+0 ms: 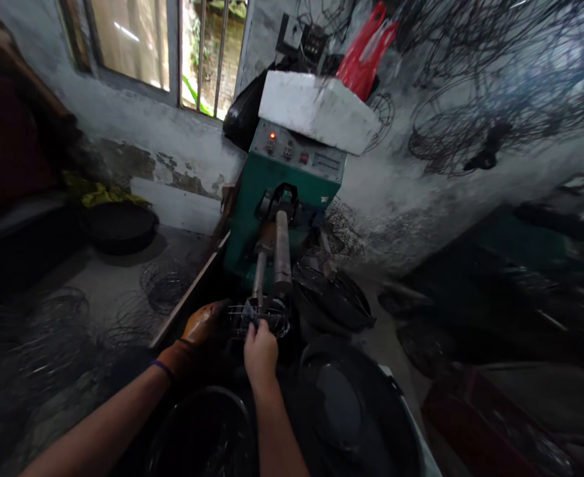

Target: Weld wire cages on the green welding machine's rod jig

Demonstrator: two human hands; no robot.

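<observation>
A small round wire cage [259,318] sits at the tip of the metal arm [282,255] of a green machine [284,199]. My left hand [203,326], in a brown glove, grips the cage's left side. My right hand [260,352] is bare and closed on the cage's front, fingers pinched on its wires. A second thinner rod [258,273] runs beside the arm, just left of it.
A white foam block [316,109] lies on the machine's top, with a red bag [366,56] behind. Black round pans [336,301] and tubs [356,411] crowd below and right. Wire frames [165,285] lie on the left bench; more hang on the right wall [451,132].
</observation>
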